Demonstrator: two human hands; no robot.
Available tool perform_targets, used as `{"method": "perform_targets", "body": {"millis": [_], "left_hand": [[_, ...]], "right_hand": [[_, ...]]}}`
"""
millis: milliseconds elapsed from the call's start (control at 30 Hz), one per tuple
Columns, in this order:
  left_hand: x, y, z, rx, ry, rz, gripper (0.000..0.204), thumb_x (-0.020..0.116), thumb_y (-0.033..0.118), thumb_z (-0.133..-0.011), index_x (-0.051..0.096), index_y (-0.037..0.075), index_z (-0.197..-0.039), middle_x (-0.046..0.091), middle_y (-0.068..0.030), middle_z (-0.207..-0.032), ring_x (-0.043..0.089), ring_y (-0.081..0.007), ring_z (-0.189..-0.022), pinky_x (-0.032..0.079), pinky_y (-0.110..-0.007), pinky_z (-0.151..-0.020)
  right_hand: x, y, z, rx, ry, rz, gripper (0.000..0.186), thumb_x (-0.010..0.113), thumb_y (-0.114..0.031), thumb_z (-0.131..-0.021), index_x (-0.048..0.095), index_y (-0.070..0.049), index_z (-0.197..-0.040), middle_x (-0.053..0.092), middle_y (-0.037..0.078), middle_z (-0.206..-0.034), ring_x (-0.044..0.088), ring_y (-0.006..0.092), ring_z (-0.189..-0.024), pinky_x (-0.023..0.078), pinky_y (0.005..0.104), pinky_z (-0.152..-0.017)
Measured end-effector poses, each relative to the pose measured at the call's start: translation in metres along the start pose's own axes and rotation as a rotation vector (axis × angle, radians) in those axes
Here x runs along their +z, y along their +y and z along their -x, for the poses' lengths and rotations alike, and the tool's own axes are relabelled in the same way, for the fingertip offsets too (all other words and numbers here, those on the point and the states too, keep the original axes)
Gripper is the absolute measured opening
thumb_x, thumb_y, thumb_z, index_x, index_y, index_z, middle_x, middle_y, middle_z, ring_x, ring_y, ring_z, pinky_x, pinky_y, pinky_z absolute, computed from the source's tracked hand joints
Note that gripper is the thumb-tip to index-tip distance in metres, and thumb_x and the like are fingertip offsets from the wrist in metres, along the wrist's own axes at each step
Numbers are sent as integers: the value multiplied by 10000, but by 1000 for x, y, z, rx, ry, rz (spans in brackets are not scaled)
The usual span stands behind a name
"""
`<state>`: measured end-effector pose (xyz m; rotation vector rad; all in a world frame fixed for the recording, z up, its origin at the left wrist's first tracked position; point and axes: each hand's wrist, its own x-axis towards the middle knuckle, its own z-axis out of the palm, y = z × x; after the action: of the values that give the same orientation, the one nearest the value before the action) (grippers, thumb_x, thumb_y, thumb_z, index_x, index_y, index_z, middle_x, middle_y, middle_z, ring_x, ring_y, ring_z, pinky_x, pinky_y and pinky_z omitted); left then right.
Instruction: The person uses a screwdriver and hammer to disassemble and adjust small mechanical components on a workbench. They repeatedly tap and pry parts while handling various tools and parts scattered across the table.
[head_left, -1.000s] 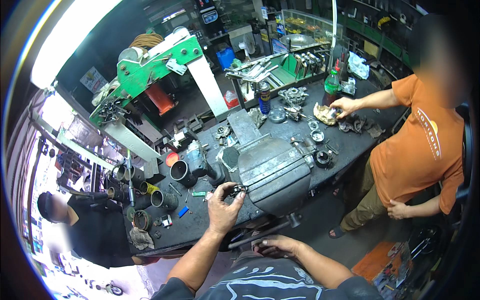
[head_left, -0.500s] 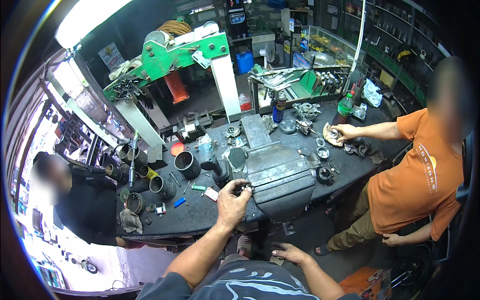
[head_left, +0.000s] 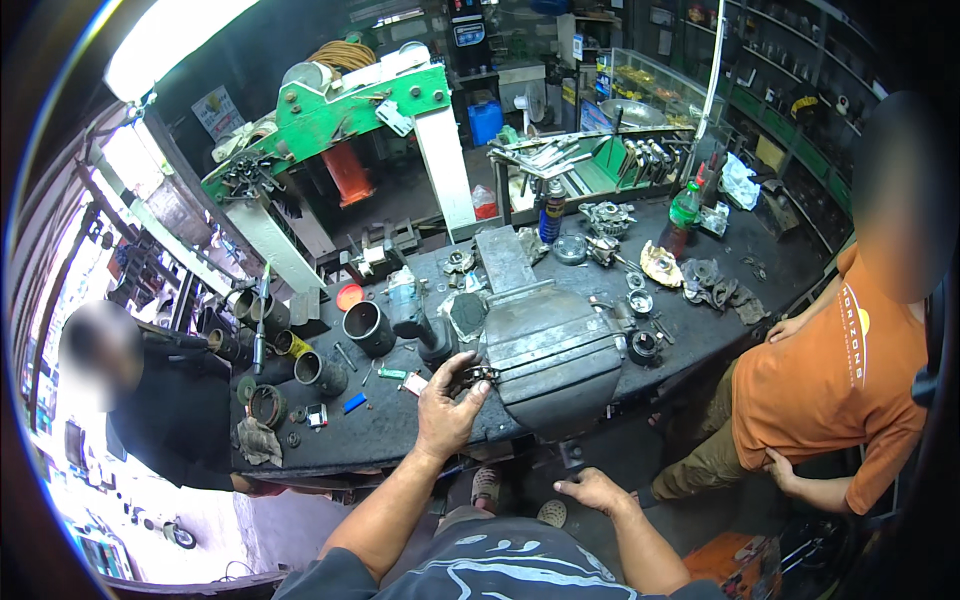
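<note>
Head view: where is the left hand (head_left: 445,412) seen, and what is held by it?

It is raised at the left side of a large, grey metal bench vise (head_left: 552,352). Thumb and fingers are brought nearly together, and a small, dark metal part with bright edges (head_left: 482,376) is pinched between their tips. Whether the vise is touched by the part cannot be told.

And the right hand (head_left: 597,492)?

It is held low, in front of the bench, near the grey metal screw end (head_left: 572,456) of the vise. Its fingers are loosely curled, with the thumb pointed left; the palm is hidden, so whether anything is gripped cannot be told.

What is set about the vise?

On the black-topped workbench (head_left: 330,446), a dark, hollow metal cylinder (head_left: 369,330) is stood to the left. Nearer the left hand, a small green box (head_left: 391,373) and a small white-and-red box (head_left: 413,383) are laid close together. Beyond the vise, a blue spray can (head_left: 551,214) is stood upright.

Is anyone else seen?

A person in an orange T-shirt (head_left: 815,375) is seen at the right, one hand held at the bench edge.
</note>
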<state>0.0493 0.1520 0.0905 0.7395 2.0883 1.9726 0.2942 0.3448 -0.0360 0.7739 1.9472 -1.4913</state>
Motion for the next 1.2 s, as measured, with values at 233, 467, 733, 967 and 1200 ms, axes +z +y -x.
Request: {"method": "perform_targets", "body": {"millis": [233, 467, 733, 967, 1200], "left_hand": [[-12, -9, -7, -21, -59, 16, 271, 780, 73, -1008, 728, 6, -1265, 759, -30, -1120, 692, -98, -1015, 557, -270, -921], [-3, -9, -20, -52, -126, -1, 217, 742, 48, -1012, 730, -2, -1223, 739, -14, -1078, 663, -76, -972, 544, -252, -880], [-7, 9, -15, -45, -135, -111, 210, 740, 56, -1011, 725, -10, -1210, 710, 25, -1021, 624, -45, -912, 514, -217, -816], [-11, -1, -18, -43, -131, -105, 203, 756, 65, -991, 747, 3, -1184, 728, 11, -1008, 620, -57, -881, 523, -242, -805], [-12, 6, -20, -23, -153, -141, 222, 766, 72, -988, 743, 0, -1197, 753, -13, -1038, 665, -78, -933, 544, -257, -844]], "right_hand": [[35, 21, -51, -174, 251, -39, 506, 820, -385, -957, 718, -85, -1351, 749, 198, -1321, 707, 364, -1241, 521, 451, -1067], [132, 47, -150, 0, -91, -831, 478, 728, -440, -1060, 690, -75, -1367, 710, 127, -1372, 670, 284, -1264, 536, 448, -1095], [115, -34, -57, -297, -919, -1531, 487, 670, -412, -1084, 638, -100, -1456, 635, 191, -1531, 541, 377, -1472, 320, 570, -1297], [108, -41, -47, -287, -922, -1558, 443, 633, -365, -1112, 640, -74, -1446, 636, 193, -1526, 599, 364, -1412, 397, 548, -1261], [102, -44, -44, -286, -899, -1553, 352, 691, -325, -1082, 691, -133, -1378, 667, 194, -1491, 644, 365, -1358, 431, 562, -1227]]}}
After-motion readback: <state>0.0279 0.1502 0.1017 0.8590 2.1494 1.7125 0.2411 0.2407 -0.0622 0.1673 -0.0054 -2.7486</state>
